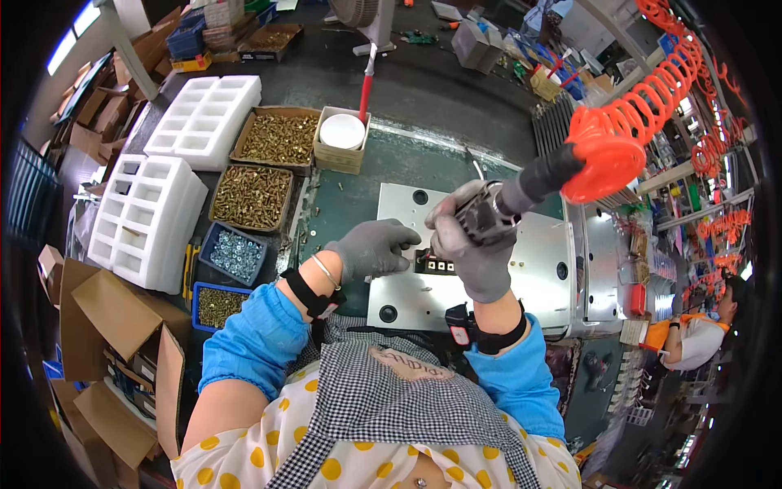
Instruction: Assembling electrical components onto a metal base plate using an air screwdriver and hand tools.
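Across a dark green worktop [350, 196], a smooth, silvery metal plate [529, 244] was laid flat, its corners marked by round black discs. On its middle, an oblong black block with pale square cells [436, 266] was partly covered by the right hand [479, 257], gloved in soft grey knit. Its fingers were clamped around a dark, cylindrical power driver [486, 213], by which the plate's far edge was hidden; above, a glossy orange coiled hose [631, 114] was hung. At the block's left, the grey-gloved left hand [371, 248] was held with fingers bent; whether anything was pinched between them could not be told. Farther left were ranged brass-coloured screws [281, 137] in cardboard trays [243, 226], silvery metal fasteners [235, 248] in a blue plastic bin [224, 271], white moulded foam trays [191, 212] and an open brown carton [106, 314].
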The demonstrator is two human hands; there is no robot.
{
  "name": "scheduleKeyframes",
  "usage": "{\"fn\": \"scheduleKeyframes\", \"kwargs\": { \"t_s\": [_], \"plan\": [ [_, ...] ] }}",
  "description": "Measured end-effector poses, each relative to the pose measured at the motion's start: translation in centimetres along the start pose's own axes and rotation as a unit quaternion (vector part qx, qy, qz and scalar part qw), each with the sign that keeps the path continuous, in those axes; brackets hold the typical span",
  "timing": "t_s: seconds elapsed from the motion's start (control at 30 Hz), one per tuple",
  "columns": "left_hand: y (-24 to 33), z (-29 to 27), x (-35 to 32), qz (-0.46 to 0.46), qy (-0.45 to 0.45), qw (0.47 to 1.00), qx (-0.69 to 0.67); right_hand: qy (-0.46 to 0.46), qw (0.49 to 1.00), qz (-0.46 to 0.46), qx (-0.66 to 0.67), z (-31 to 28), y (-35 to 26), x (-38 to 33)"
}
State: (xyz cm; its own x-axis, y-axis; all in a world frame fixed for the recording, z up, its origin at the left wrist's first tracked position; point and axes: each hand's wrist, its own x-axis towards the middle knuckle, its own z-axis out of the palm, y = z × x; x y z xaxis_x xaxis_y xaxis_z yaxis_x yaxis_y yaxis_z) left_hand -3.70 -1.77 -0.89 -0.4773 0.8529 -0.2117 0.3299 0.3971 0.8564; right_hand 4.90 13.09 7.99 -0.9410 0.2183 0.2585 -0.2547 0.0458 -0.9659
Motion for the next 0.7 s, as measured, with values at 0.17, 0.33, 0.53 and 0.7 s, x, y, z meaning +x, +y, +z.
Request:
{"fn": "scheduleKeyframes", "kwargs": {
  "t_s": [0.17,0.33,0.53,0.7],
  "plan": [
    [0.4,0.0,-0.1,-0.028,-0.004,0.999,-0.021,-0.057,0.997,0.014,0.055,-0.6,-0.7,0.6],
    [0.7,-0.3,-0.2,-0.056,-0.024,0.996,-0.061,-0.084,0.992,0.034,0.09,-0.5,-1.3,1.2],
    [1.1,-0.6,-0.2,-0.057,-0.041,0.995,-0.067,-0.149,0.985,0.045,0.071,-1.2,0.0,1.0],
    [0.3,-0.5,0.0,-0.039,-0.023,0.997,-0.055,-0.119,0.988,0.023,0.093,-1.0,0.6,0.5]
  ]
}}
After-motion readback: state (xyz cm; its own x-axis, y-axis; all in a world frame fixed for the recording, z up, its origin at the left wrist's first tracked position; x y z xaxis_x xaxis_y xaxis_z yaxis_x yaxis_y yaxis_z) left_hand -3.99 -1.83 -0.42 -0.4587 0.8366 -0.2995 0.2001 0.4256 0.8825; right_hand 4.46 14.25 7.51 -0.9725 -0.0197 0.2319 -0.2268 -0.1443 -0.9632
